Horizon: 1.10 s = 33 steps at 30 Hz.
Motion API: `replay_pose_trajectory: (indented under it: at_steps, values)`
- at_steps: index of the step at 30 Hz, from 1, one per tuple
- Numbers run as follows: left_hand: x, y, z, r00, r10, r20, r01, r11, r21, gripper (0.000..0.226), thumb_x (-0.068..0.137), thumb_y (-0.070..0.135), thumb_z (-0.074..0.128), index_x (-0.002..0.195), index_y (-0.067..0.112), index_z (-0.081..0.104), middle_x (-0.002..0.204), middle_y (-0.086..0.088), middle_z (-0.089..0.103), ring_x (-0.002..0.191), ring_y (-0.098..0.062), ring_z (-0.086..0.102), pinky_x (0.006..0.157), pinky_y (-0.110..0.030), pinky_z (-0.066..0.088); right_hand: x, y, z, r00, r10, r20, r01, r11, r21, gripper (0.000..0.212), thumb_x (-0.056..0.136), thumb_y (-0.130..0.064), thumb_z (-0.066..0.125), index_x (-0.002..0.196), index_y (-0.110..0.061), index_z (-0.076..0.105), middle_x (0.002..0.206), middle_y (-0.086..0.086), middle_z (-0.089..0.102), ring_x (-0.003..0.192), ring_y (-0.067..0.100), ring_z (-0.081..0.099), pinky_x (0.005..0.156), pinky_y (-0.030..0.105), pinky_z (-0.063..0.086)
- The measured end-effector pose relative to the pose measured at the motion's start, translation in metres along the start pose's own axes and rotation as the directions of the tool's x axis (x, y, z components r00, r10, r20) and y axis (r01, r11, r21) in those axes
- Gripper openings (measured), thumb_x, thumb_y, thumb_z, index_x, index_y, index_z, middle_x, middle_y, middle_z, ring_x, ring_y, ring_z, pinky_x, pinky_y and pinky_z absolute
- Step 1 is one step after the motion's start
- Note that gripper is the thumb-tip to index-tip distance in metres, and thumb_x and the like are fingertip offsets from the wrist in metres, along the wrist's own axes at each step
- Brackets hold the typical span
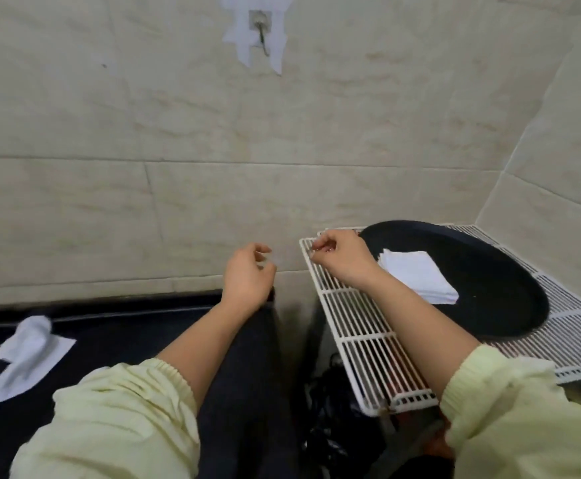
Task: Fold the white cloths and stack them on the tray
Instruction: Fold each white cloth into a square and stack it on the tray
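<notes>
Hovering loosely curled, gripping nothing: left hand [247,274], right hand [340,257].
Lying folded on tray [489,271], at right hand's three o'clock: white cloths [416,274].

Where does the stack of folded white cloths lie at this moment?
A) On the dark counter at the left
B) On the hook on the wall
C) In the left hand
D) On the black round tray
D: the folded white cloths lie on the black tray, which sits on the white wire rack. The cloth on the dark counter is loose, not folded.
</notes>
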State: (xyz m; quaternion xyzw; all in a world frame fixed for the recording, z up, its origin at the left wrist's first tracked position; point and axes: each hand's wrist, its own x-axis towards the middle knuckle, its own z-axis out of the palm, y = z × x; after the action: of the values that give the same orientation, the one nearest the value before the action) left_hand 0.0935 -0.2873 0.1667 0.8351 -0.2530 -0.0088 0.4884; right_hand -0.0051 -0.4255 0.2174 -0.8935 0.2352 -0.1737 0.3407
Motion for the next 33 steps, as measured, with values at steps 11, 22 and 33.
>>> replay_pose_trajectory:
  at_steps: [11,22,33]
  values:
    - [-0.085,-0.161,-0.184,0.968,-0.229,-0.104,0.239,0.966,0.096,0.021,0.087,0.012,0.055,0.107,0.01,0.062,0.088,0.0,0.062,0.084,-0.019,0.059,0.072,-0.027,0.042,-0.067,-0.124,0.209,0.966,-0.019,0.259,0.01,0.999,0.036,0.015,0.084,-0.013,0.068,0.097,-0.006,0.069,0.082,0.004,0.062,0.08,0.017,0.057,0.072,0.024,0.042]
    - [-0.167,-0.301,-0.309,0.904,-0.415,-0.099,0.426,0.893,0.146,0.015,0.086,0.012,0.055,0.099,0.012,0.062,0.079,0.001,0.065,0.082,-0.021,0.061,0.068,-0.027,0.042,-0.141,-0.204,0.373,0.914,0.029,0.406,-0.04,0.999,0.017,0.015,0.083,-0.014,0.066,0.097,-0.007,0.067,0.071,-0.007,0.055,0.079,0.016,0.056,0.071,0.022,0.039]
    - [-0.156,-0.393,-0.325,0.802,-0.589,-0.1,0.596,0.779,0.194,0.025,0.085,0.019,0.06,0.11,0.015,0.06,0.113,-0.011,0.058,0.098,-0.025,0.059,0.083,-0.03,0.046,-0.106,-0.206,0.469,0.846,0.036,0.533,0.006,0.997,-0.078,0.025,0.085,-0.016,0.063,0.109,-0.009,0.062,0.081,-0.005,0.056,0.087,0.018,0.057,0.076,0.027,0.044]
